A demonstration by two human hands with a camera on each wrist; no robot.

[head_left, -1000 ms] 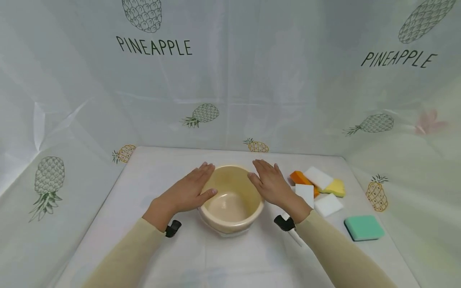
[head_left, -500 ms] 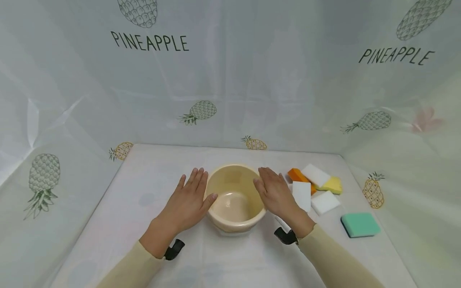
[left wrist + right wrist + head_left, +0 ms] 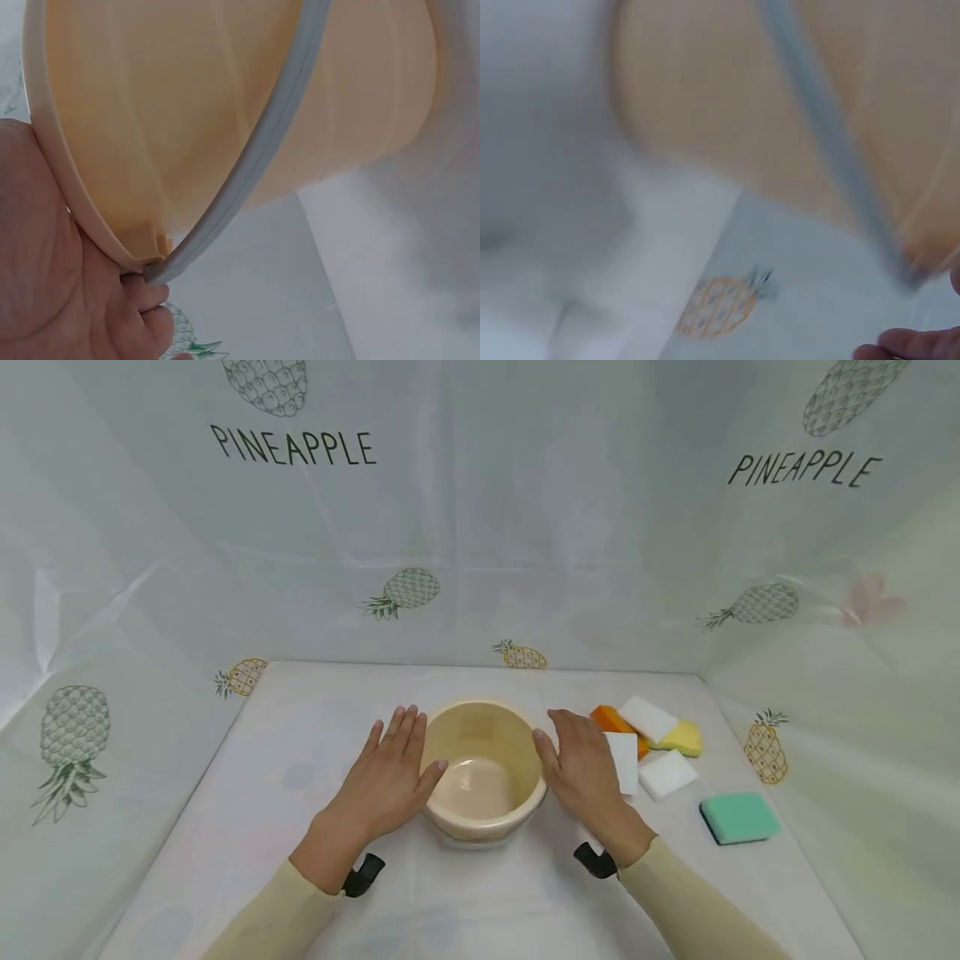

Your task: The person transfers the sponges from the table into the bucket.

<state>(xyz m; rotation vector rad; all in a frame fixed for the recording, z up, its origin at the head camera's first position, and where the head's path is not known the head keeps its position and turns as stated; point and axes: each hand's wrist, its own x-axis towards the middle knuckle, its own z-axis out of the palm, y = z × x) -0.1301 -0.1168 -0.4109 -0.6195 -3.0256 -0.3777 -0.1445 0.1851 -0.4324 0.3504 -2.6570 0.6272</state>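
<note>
A cream plastic bucket point(image 3: 480, 777) stands upright in the middle of the table, its inside seen from above. In the left wrist view, its grey carry handle point(image 3: 247, 165) hangs down across the outer wall. My left hand point(image 3: 382, 789) lies along the left rim with straight fingers pointing forward and the thumb over the rim; its palm is against the rim in the left wrist view. Just outside the right rim is my right hand point(image 3: 588, 768), fingers extended, thumb tip at the rim. Only a few of its fingertips point(image 3: 911, 343) show in the blurred right wrist view.
Right of the bucket lie white sponge blocks point(image 3: 667, 774), an orange piece point(image 3: 611, 719) and a yellow sponge point(image 3: 682, 738). A green sponge point(image 3: 741, 817) with a dark underside sits nearer the right table edge. A pineapple-print sheet point(image 3: 480, 527) hangs behind the white-covered table point(image 3: 360, 910).
My left hand has turned its fingers forward, and they have spread. My right hand has shifted outward from the right rim, its fingers now farther from the bucket. The head view has drifted slightly.
</note>
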